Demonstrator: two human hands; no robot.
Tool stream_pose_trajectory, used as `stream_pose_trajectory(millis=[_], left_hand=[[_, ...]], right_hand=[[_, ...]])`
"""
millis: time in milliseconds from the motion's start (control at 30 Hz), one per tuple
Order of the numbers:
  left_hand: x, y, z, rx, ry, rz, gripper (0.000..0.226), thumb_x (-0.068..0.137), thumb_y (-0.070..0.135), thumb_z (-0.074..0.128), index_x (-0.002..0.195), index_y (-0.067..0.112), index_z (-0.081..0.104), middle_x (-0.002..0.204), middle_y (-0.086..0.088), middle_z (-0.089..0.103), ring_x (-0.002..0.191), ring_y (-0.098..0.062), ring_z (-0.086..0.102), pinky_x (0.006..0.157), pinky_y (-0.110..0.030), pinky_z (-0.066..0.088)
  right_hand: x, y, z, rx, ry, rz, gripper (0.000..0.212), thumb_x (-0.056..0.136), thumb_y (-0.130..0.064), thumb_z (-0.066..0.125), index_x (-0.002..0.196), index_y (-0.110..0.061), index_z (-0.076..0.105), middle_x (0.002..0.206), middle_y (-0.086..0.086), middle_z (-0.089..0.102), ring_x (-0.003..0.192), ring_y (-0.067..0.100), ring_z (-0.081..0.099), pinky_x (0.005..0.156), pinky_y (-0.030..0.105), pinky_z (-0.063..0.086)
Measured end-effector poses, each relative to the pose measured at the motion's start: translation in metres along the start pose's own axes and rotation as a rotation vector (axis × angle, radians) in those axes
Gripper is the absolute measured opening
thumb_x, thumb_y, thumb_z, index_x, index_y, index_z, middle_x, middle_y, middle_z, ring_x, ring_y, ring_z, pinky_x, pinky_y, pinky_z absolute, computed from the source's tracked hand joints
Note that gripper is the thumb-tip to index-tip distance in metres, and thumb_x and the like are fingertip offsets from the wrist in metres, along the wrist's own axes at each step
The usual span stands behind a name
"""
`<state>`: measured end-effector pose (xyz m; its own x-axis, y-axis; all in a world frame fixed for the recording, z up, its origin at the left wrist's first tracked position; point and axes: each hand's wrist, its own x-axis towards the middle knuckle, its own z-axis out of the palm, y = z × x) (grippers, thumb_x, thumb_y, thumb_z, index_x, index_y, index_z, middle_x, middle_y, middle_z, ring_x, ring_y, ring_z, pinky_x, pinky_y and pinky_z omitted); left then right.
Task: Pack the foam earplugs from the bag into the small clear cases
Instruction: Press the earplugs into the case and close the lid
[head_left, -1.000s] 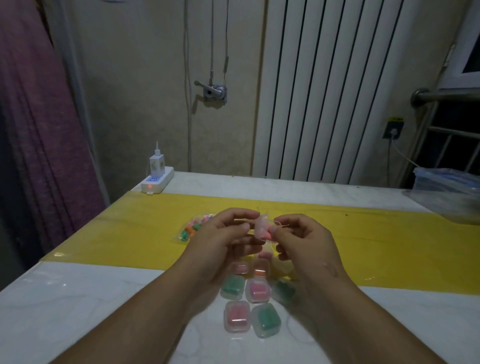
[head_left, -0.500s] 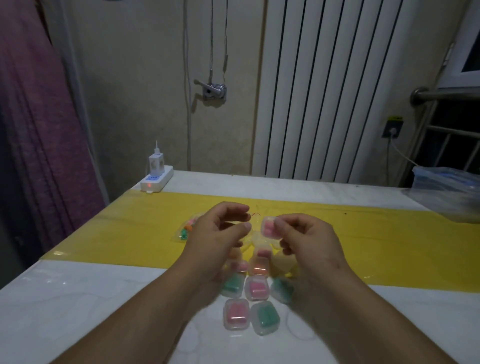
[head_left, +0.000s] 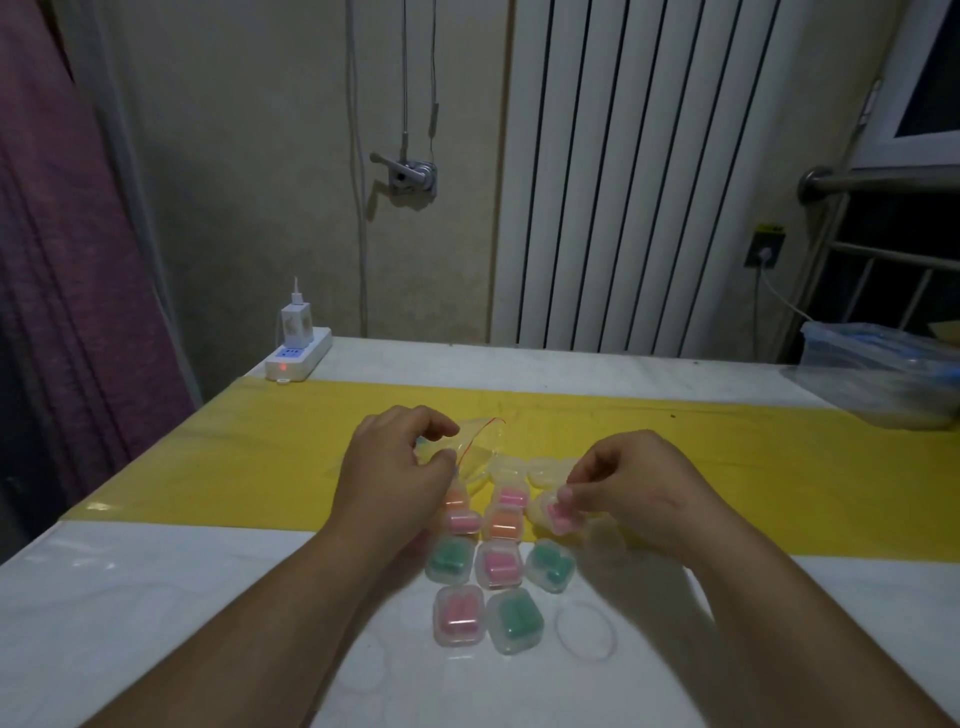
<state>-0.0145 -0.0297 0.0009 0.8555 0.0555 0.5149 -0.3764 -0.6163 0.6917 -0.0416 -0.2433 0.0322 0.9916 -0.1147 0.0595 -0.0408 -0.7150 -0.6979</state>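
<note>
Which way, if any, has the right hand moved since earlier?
Yes. The right hand dropped toward the near edge of the yellow strip, its pink earplug level with the orange case.

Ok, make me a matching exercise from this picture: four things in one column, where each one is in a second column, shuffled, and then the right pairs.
Things
1. power strip
2. storage box
3. clear bag
4. rightmost pink-filled case

Places
A. pinched in the fingers of the right hand
B. far left corner of the table
C. at the fingers of the left hand
D. right edge of the table

Pairs: 1-B, 2-D, 3-C, 4-A
</note>
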Motion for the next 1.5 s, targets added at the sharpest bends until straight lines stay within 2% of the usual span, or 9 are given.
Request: stream_pose_trajectory(millis=[100, 333, 467, 600, 767, 933, 1100, 1300, 1500], left_hand=[[0.001, -0.004, 0.002, 0.033, 0.004, 0.022, 0.019, 0.081, 0.017, 0.069, 0.093, 0.032, 0.067, 0.086, 0.02, 0.056, 0.096, -0.013, 0.05, 0.08, -0.029, 0.039], [0.004, -0.007, 0.003, -0.163, 0.047, -0.152, 0.042, 0.075, -0.007, 0.049, 0.087, 0.028, 0.068, 0.085, 0.024, 0.054, 0.1, -0.016, 0.054, 0.086, -0.038, 0.05], [0.013, -0.021, 0.002, -0.214, 0.127, -0.288, 0.048, 0.073, -0.002, 0.048, 0.088, 0.038, 0.069, 0.099, 0.009, 0.06, 0.095, -0.017, 0.06, 0.085, -0.047, 0.056], [0.021, -0.034, -0.005, -0.146, 0.14, -0.37, 0.053, 0.07, -0.005, 0.045, 0.082, 0.041, 0.068, 0.104, -0.002, 0.062, 0.086, -0.017, 0.061, 0.075, -0.037, 0.057], [0.03, -0.048, -0.012, 0.025, 0.159, -0.406, 0.049, 0.077, -0.01, 0.053, 0.093, 0.034, 0.068, 0.1, 0.006, 0.063, 0.101, -0.022, 0.058, 0.082, -0.042, 0.056], [0.031, -0.057, -0.008, 0.254, 0.125, -0.399, 0.037, 0.092, 0.008, 0.05, 0.113, 0.035, 0.065, 0.112, 0.005, 0.064, 0.111, -0.024, 0.048, 0.089, -0.041, 0.049], [0.031, -0.056, -0.008, 0.356, 0.078, -0.398, 0.037, 0.093, 0.014, 0.052, 0.122, 0.035, 0.059, 0.121, 0.004, 0.062, 0.116, -0.024, 0.047, 0.091, -0.038, 0.042], [0.029, -0.055, -0.008, 0.612, -0.067, -0.455, 0.033, 0.095, 0.027, 0.043, 0.123, 0.026, 0.059, 0.121, -0.002, 0.062, 0.116, -0.027, 0.048, 0.089, -0.038, 0.036], [0.028, -0.055, -0.008, 0.419, 0.006, -0.429, 0.015, 0.094, 0.029, 0.049, 0.105, 0.026, 0.058, 0.103, -0.002, 0.065, 0.1, -0.026, 0.055, 0.083, -0.036, 0.042]], right_hand=[[-0.001, -0.001, 0.008, -0.036, -0.026, 0.018, 0.018, 0.075, -0.025, 0.083, 0.069, -0.015, 0.069, 0.058, -0.01, 0.07, 0.056, 0.003, 0.065, 0.054, 0.025, 0.052], [-0.001, -0.007, 0.029, -0.205, -0.006, 0.008, 0.019, 0.076, -0.042, 0.079, 0.066, -0.027, 0.073, 0.063, -0.01, 0.069, 0.068, 0.008, 0.068, 0.066, 0.028, 0.057], [0.001, -0.011, 0.032, -0.158, 0.088, -0.114, 0.008, 0.087, -0.038, 0.067, 0.091, -0.034, 0.072, 0.078, -0.015, 0.063, 0.078, 0.006, 0.06, 0.069, 0.025, 0.047], [0.003, -0.014, 0.042, -0.082, 0.095, -0.172, 0.013, 0.094, -0.03, 0.059, 0.101, -0.035, 0.069, 0.088, -0.021, 0.064, 0.067, -0.013, 0.055, 0.064, 0.011, 0.04], [0.012, -0.02, 0.045, -0.083, 0.031, -0.171, 0.019, 0.097, -0.023, 0.055, 0.104, -0.032, 0.07, 0.095, -0.015, 0.067, 0.073, -0.007, 0.059, 0.063, 0.01, 0.044], [0.029, -0.036, 0.053, -0.199, -0.08, -0.18, 0.022, 0.097, -0.022, 0.051, 0.107, -0.024, 0.071, 0.103, -0.002, 0.071, 0.09, 0.02, 0.066, 0.082, 0.033, 0.055], [0.047, -0.052, 0.074, -0.241, -0.049, -0.178, 0.017, 0.091, -0.021, 0.059, 0.099, -0.024, 0.074, 0.107, -0.004, 0.071, 0.097, 0.018, 0.063, 0.082, 0.026, 0.049], [0.058, -0.063, 0.087, -0.184, -0.033, -0.15, 0.014, 0.074, -0.019, 0.08, 0.076, -0.024, 0.068, 0.084, -0.003, 0.067, 0.079, 0.015, 0.06, 0.06, 0.02, 0.04], [0.066, -0.069, 0.094, -0.056, -0.109, -0.165, 0.05, 0.095, -0.051, 0.052, 0.062, -0.016, 0.065, 0.077, 0.001, 0.072, 0.078, 0.019, 0.068, 0.075, 0.031, 0.051]])
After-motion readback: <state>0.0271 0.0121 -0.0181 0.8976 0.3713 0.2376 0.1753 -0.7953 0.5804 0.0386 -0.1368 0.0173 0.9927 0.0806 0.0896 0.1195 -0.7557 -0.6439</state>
